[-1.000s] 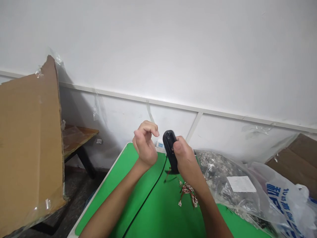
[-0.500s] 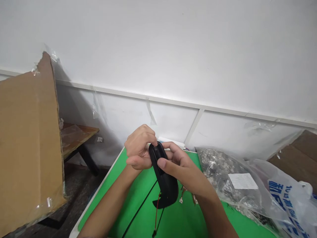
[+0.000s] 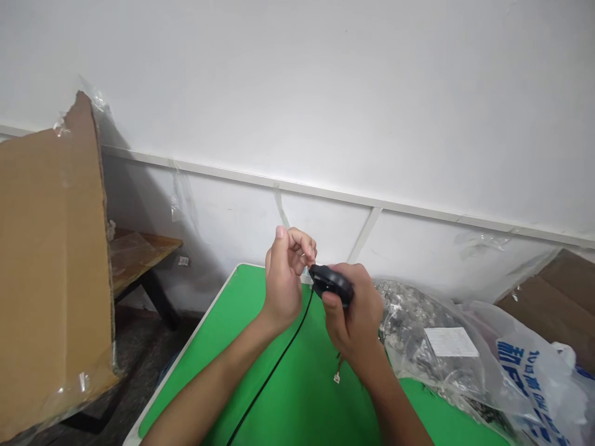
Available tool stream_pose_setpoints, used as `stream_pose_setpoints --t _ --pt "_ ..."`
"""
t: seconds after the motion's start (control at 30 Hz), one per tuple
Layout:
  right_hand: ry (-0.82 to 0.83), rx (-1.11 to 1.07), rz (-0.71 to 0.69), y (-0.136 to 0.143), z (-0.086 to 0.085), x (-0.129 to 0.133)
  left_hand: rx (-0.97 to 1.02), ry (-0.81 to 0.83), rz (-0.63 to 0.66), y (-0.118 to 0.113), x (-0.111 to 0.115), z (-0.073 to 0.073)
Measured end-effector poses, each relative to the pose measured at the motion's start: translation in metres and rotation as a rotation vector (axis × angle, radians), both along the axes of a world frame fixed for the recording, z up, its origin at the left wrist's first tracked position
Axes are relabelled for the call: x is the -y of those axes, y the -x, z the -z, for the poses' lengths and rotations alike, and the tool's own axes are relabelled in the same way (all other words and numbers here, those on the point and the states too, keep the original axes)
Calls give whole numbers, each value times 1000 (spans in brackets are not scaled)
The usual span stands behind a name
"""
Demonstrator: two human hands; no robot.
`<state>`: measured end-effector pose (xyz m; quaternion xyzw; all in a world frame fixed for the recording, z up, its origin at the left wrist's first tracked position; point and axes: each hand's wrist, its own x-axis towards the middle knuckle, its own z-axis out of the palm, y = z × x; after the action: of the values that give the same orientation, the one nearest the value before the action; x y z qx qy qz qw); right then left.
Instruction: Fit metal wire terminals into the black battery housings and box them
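Note:
My right hand (image 3: 356, 306) is closed round a black plastic housing (image 3: 332, 283), thumb on the near side, above the green table. The housing is rounded and now points end-on toward my left hand, so most of its length is hidden. Beside its left tip is my left hand (image 3: 288, 279), palm turned inward, thumb raised apart and fingers loosely curled. Its fingertips meet or nearly touch that tip. From the housing a thin black cable (image 3: 282, 358) runs down to the lower left. Below my right hand shows a small white connector (image 3: 336, 376) on dark red wires.
A green-topped table (image 3: 223, 328) with a pale edge lies beneath my hands, against the white wall (image 3: 325, 111). Clear bags of small parts (image 3: 418, 303) and a printed plastic bag (image 3: 534, 378) lie at right. A cardboard sheet (image 3: 51, 266) and wooden bench (image 3: 144, 257) are at left.
The housing has turned from upright to end-on and moved right and up with my right hand. My left hand has rotated, its thumb now pointing up. The red wire at the housing's bottom is out of sight.

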<state>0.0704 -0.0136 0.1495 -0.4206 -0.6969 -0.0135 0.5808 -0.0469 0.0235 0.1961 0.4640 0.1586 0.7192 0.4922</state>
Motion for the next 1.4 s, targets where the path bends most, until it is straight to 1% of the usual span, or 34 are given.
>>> stream_pose_setpoints --t 0.03,0.1,0.2,0.27,0.33,0.4,0.47,0.53,0.6,0.63,0.67,0.7,0.77,0.83,0.87,0.93,1.0,1.03,1.1,1.2,1.3,1.4 --pt "-37 57 18 -1 5 -2 8 -13 -36 0 3 0" --pt "-58 157 22 1 15 -6 17 -40 -103 2 7 0" --pt "-61 221 -33 9 22 -7 5 -119 -181 7 10 0" --pt "-89 191 -73 16 23 -5 -32 -193 -189 9 9 2" --pt "-103 114 -125 22 21 -1 -82 -248 -177 10 8 5" --pt "-56 1 -183 24 18 3 -122 -253 -167 7 8 9" --pt "25 -120 -204 22 13 6 -161 -229 -154 3 8 14" --pt "112 -241 -159 17 3 8 -215 -255 -160 3 5 17" --pt "239 -366 -110 12 -10 11 -264 -385 -226 6 -1 20" --pt "332 -433 -118 10 -18 13 -277 -478 -277 9 -5 21" --pt "445 -501 -166 9 -25 14 -284 -578 -326 13 -10 21" --pt "560 -568 -244 9 -30 16 -287 -671 -369 16 -14 22" --pt "756 -676 -432 12 -36 19 -285 -800 -428 21 -20 22" --pt "879 -739 -577 17 -36 20 -285 -813 -464 23 -22 21" --pt "924 -761 -624 20 -34 21 -290 -789 -470 23 -21 22" --pt "987 -809 -672 25 -30 21 -307 -722 -465 22 -20 24" --pt "1011 -856 -684 27 -28 21 -329 -699 -472 22 -20 28" --pt "1007 -871 -683 27 -28 21 -341 -718 -486 22 -21 30" --pt "986 -880 -678 27 -29 20 -390 -822 -525 24 -24 32" --pt "972 -871 -667 25 -30 19 -471 -995 -561 25 -29 32" --pt "977 -848 -646 26 -30 19 -482 -1026 -535 25 -31 29" --pt "963 -845 -654 27 -29 20 -445 -1014 -439 23 -33 29"
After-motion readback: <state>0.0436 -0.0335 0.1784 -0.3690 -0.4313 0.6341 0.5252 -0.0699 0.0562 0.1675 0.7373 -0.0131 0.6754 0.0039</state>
